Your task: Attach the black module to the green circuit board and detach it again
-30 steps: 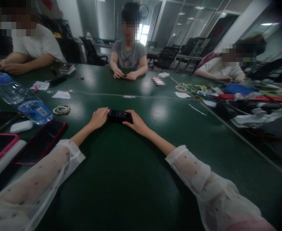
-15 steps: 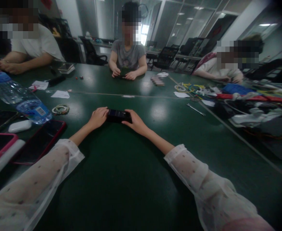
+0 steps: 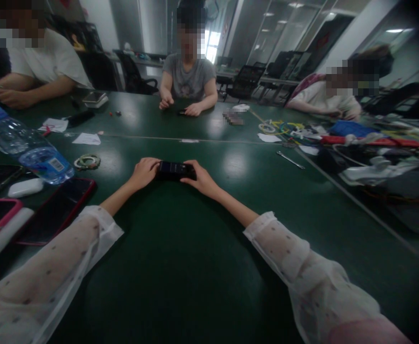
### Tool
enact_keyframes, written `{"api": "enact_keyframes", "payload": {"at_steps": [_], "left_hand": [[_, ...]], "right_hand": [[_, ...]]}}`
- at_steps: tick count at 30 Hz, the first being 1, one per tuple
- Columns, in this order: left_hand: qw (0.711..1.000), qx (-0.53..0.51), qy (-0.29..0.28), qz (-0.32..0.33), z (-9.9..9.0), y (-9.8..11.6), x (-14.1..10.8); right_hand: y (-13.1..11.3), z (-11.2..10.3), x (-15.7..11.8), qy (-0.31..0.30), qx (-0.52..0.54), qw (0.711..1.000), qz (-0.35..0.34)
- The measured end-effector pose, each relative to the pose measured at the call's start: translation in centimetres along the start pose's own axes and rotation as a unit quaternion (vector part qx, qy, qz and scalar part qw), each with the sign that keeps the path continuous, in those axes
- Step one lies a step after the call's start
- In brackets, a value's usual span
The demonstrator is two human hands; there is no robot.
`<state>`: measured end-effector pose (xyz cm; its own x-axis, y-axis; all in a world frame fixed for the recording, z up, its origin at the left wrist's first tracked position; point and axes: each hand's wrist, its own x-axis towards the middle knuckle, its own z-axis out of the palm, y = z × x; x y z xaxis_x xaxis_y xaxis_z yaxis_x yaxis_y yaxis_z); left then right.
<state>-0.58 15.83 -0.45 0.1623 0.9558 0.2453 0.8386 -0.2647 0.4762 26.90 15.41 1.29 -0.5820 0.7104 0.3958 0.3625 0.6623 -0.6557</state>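
A small black device (image 3: 174, 170), like a phone with faint marks on its lit screen, is between my two hands over the green table (image 3: 181, 258). My left hand (image 3: 145, 172) grips its left end. At its right end my right hand (image 3: 200, 178) holds it between the thumb, on the near edge, and the fingers, on the far edge. The fingertips behind the device are partly hidden.
A water bottle (image 3: 34, 148), a red-edged phone (image 3: 59, 210), a white case (image 3: 26, 188) and a bracelet (image 3: 87, 162) lie at left. A wrench (image 3: 290, 160) and tangled cables (image 3: 284, 130) are at right. Across the table sit three people.
The view has shifted slightly. The person opposite has moved their hands apart, with a dark object now by one hand. My hands keep their hold on the black device.
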Motion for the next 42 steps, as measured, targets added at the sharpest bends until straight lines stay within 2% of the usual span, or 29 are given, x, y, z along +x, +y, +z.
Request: {"api": "enact_keyframes", "payload": {"at_steps": [6, 11, 19, 28, 37, 42], "left_hand": [[0.994, -0.110, -0.005, -0.010, -1.1, 0.9, -0.4], [0.977, -0.209, -0.040, -0.029, -1.8, 1.6, -1.0], [0.968, -0.244, -0.059, -0.018, -1.7, 1.1, -0.6], [0.951, -0.296, -0.083, -0.029, -2.6, 2.0, -0.9], [0.948, -0.301, -0.084, -0.059, -2.7, 2.6, -1.0], [0.947, -0.302, -0.083, -0.067, -2.9, 2.9, -1.1]], "right_hand": [[-0.3, -0.2, -0.1, 0.005, -0.023, 1.000, -0.014], [-0.1, -0.2, 0.0, 0.006, -0.032, 0.999, -0.031], [0.4, 0.2, 0.0, 0.016, -0.034, 0.998, -0.057], [0.1, 0.0, -0.1, 0.012, -0.030, 0.998, -0.060], [-0.4, -0.2, -0.1, 0.005, -0.003, 0.999, -0.035], [0.3, -0.3, 0.2, -0.018, 0.042, 0.998, 0.043]]}}
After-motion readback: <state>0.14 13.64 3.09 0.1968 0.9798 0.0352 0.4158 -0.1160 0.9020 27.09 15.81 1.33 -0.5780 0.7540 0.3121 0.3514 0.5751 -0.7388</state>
